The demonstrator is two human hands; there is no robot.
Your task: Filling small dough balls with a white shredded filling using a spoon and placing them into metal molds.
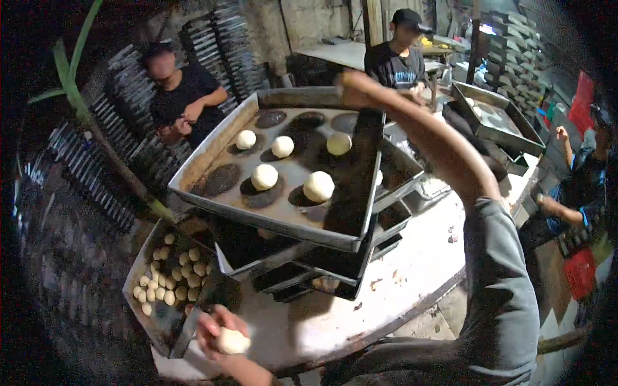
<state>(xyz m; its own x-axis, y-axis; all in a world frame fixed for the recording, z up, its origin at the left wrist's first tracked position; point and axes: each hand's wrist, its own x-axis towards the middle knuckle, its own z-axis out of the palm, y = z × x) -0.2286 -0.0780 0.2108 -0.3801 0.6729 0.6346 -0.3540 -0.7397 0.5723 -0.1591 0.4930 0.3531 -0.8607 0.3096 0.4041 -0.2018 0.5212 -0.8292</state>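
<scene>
In my left hand [217, 325], low and left of center, a pale round dough ball [234, 341] rests against the curled fingers. My right arm, in a grey sleeve, reaches far forward. At its end my right hand [354, 89] is a blur above the far right rim of the top metal tray [270, 228]; its fingers cannot be made out. Several dough balls sit apart on that tray, one [318, 186] near its front and another [339, 144] toward its right side. Dark round patches mark the tray's bottom.
More trays [257, 265] are stacked askew beneath, on a pale table [412, 283]. A tray of small dough balls [168, 297] stands at left. Co-workers [187, 96] [396, 61] [579, 186] are around the table. Another tray [515, 132] lies far right. A green-brown stalk [116, 151] slants at left.
</scene>
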